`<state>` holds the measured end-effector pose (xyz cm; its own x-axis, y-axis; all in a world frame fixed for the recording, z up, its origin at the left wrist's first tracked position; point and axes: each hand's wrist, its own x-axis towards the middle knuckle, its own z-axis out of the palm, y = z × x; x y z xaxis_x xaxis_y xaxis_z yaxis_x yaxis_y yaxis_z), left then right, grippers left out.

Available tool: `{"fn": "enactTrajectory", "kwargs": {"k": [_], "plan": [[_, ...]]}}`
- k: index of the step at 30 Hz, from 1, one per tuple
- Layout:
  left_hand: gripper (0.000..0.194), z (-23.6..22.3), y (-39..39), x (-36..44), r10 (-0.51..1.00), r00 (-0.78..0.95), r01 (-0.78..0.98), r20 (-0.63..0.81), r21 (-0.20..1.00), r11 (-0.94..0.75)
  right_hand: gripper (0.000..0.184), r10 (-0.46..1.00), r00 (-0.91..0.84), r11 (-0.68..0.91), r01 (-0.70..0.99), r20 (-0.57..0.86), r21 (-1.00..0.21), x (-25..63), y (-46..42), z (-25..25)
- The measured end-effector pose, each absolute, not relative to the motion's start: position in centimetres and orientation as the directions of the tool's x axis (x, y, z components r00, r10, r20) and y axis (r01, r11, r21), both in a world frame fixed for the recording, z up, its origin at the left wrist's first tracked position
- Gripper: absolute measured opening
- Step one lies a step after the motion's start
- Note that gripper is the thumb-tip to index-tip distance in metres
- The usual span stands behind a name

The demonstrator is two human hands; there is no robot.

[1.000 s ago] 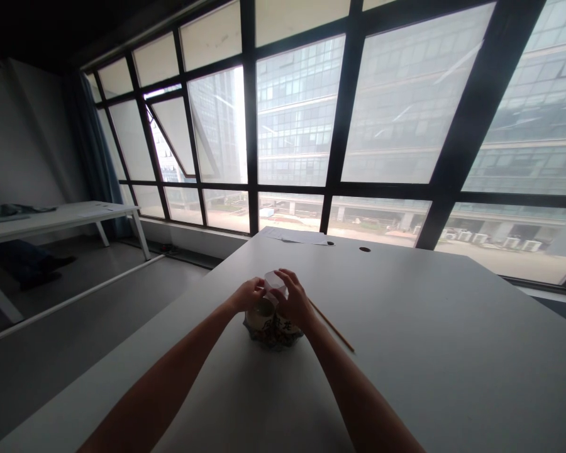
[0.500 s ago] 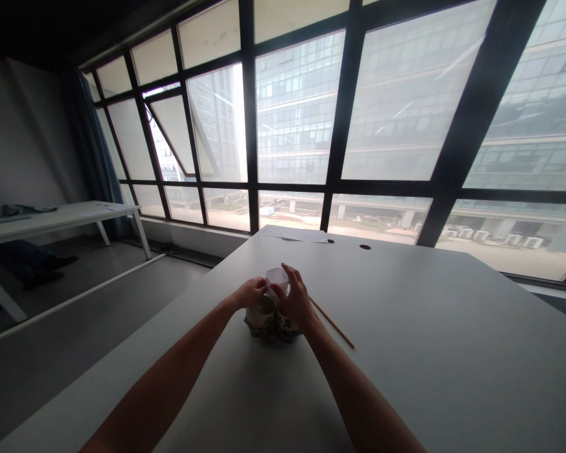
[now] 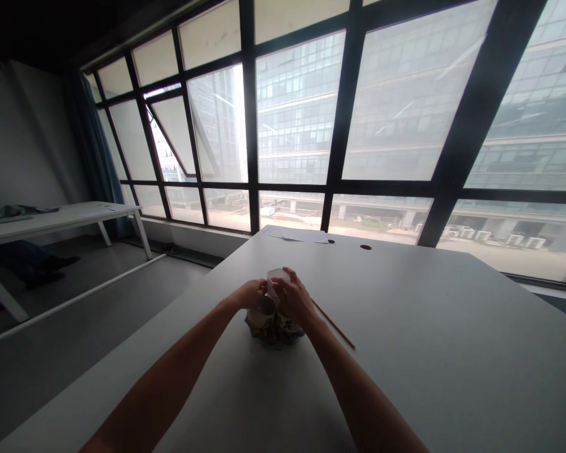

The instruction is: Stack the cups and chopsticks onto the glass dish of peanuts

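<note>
Left grip [image 3: 251, 293]: fingers closed at the near left edge of a pale cup-like piece [image 3: 276, 274]. Right grip [image 3: 293, 299]: fingers curled against its right side. Piece lies between the two grips, just behind two lettered pots [image 3: 263, 316]; contact with them cannot be told. Pots sit in a dark, rough base [image 3: 276, 340] on the white counter [image 3: 405, 327]. Thin stick [image 3: 334, 325] lies right of the right grip; papers [image 3: 306, 236] at far edge.

Right hand [image 3: 293, 298] part-hides a pale object [image 3: 274, 275] — perhaps a cup.
</note>
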<state>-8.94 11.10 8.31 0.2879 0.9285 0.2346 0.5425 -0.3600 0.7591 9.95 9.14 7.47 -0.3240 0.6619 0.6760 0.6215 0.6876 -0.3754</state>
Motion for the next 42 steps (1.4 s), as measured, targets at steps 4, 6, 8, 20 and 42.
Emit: {"fn": "enactTrajectory", "kwargs": {"k": [4, 6, 8, 20, 42], "plan": [[0.021, 8.5, 11.1, -8.7, 0.930, 0.297, 0.530, 0.216, 0.773, -0.348, 0.032, 0.668, -0.363, 0.680, 0.652, 0.649, -0.335, 9.8, 8.9, 7.8], [0.032, 8.6, 10.9, -8.9, 0.928, 0.315, 0.507, 0.199, 0.791, -0.342, 0.038, 0.692, -0.342, 0.662, 0.653, 0.636, -0.368, 10.0, 8.8, 8.4], [0.048, 8.5, 10.3, -9.4, 0.934, 0.317, 0.457, 0.163, 0.837, -0.301, 0.047, 0.758, -0.290, 0.594, 0.677, 0.584, -0.434, 10.7, 8.7, 9.5], [0.101, 5.6, 4.0, -10.1, 0.938, 0.285, 0.493, 0.200, 0.809, -0.322, 0.067, 0.873, -0.441, 0.340, 0.856, -0.208, -0.391, 14.8, 7.3, 13.4], [0.108, 5.1, 2.5, -9.8, 0.958, 0.072, 0.328, -0.277, 0.914, 0.239, 0.030, 0.800, -0.429, -0.039, 0.661, -0.420, -0.750, 16.2, 11.3, 9.2]]}}
